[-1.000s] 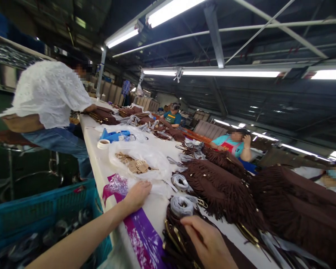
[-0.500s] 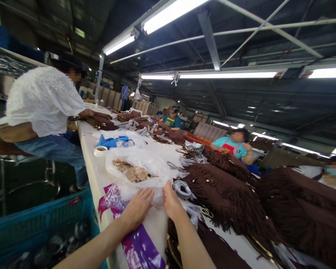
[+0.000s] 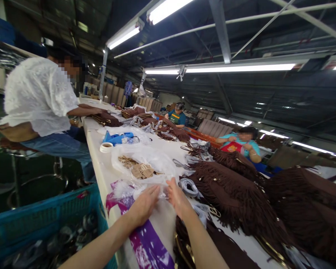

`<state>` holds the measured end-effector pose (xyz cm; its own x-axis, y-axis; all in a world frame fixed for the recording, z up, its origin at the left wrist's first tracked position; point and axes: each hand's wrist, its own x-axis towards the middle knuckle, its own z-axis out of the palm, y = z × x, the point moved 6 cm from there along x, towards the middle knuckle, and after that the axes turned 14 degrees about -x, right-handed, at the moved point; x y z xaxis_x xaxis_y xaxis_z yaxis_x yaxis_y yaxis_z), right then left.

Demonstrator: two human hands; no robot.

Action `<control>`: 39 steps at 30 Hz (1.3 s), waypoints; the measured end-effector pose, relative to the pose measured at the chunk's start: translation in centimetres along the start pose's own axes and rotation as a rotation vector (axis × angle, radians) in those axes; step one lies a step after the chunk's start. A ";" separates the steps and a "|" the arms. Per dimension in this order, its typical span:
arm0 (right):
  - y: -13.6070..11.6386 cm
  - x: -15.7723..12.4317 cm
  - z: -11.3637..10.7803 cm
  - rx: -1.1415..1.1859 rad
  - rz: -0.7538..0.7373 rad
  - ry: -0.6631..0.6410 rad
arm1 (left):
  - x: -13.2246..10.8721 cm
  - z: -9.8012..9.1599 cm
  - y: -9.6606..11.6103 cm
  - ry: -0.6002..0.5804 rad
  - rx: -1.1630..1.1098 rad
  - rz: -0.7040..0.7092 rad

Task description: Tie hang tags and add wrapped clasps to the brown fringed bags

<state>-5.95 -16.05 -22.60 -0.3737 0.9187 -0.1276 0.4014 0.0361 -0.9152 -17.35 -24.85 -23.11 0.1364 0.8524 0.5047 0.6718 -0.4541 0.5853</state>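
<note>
My left hand [image 3: 143, 204] and my right hand [image 3: 179, 199] are side by side on a long white table [image 3: 98, 160], both on the near edge of a clear plastic bag [image 3: 149, 158] that holds tan paper tags [image 3: 141, 169]. Their fingers pinch the thin plastic between them. A purple and white plastic sheet [image 3: 145, 241] lies under my left wrist. A dark brown fringed bag [image 3: 226, 194] lies just to the right of my right hand, with a grey wrapped bundle [image 3: 189, 185] beside it.
A teal crate [image 3: 42, 228] with dark parts stands at the lower left beside the table. A person in a white top [image 3: 40, 97] leans over the far left of the table. A tape roll [image 3: 106, 147] and blue tool [image 3: 116, 137] lie further up. Other workers sit on the right side.
My right hand left the brown bag at the lower right and came over to the plastic bag beside my left hand. Both hands now pinch the bag's edge.
</note>
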 end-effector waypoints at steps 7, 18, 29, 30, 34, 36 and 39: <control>2.4 -1.2 -6.1 -0.209 0.072 0.130 | -0.8 -0.4 -0.8 0.081 -0.178 0.012; 0.5 -2.3 -3.6 -0.588 -0.152 0.032 | -0.5 -1.5 -0.9 0.156 -0.511 -0.097; -1.3 -3.5 -2.3 -0.559 -0.418 0.072 | -0.3 -1.0 -1.2 0.114 -0.501 -0.126; -1.3 -3.6 -2.0 -0.540 -0.426 0.057 | -0.3 -1.1 -1.1 0.106 -0.494 -0.128; -0.8 -3.4 -1.1 -0.483 -0.409 0.031 | -0.4 -1.3 -0.4 0.098 -0.476 -0.133; -0.4 -3.1 -0.8 -0.461 -0.381 0.025 | -0.4 -1.4 -0.2 0.102 -0.470 -0.128; 0.0 -3.0 -0.8 -0.450 -0.346 0.018 | -0.5 -1.5 -0.1 0.107 -0.468 -0.129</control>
<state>-4.17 -18.51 -21.91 -0.5342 0.8299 0.1608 0.5761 0.4966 -0.6492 -18.58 -25.57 -22.48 -0.0185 0.8890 0.4575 0.2763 -0.4352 0.8569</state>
